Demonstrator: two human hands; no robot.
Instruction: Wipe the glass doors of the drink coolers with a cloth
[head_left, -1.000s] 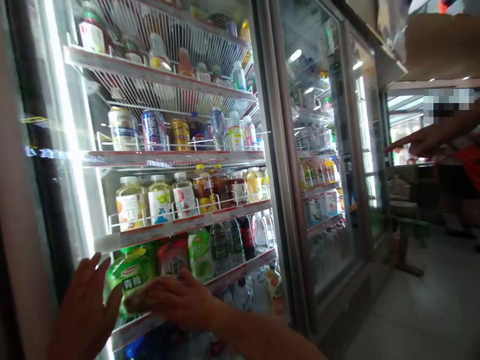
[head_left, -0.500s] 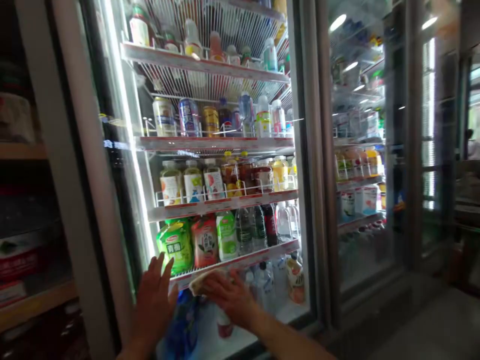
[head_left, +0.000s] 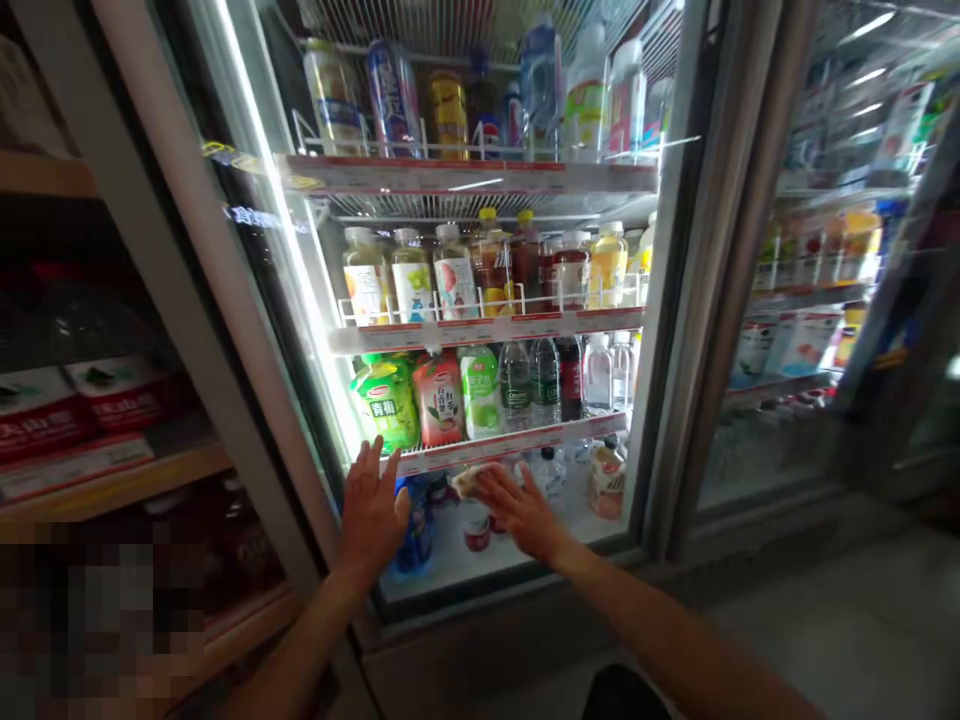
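Observation:
In the head view my left hand is raised at the lower left of the glass door of a lit drinks fridge. Its fingers are spread, and the palm looks to lie against the glass or very near it. To the right, my right hand presses a pale, crumpled cloth to the lower part of the pane. Behind the glass, close to my left fingertips, stands a large green bottle. A red bottle is beside it. A blue package sits below, partly hidden by my left hand.
Fridge shelves hold rows of bottles and cans. A metal door frame separates this pane from another fridge section on the right. On the left are wooden shelves with packed bottles. Grey floor shows at the lower right.
The view has tilted down and come round, so the shelves sit lower-cropped and more of my forearms and the floor shows. Both hands stay at the glass, the right one still with the cloth.

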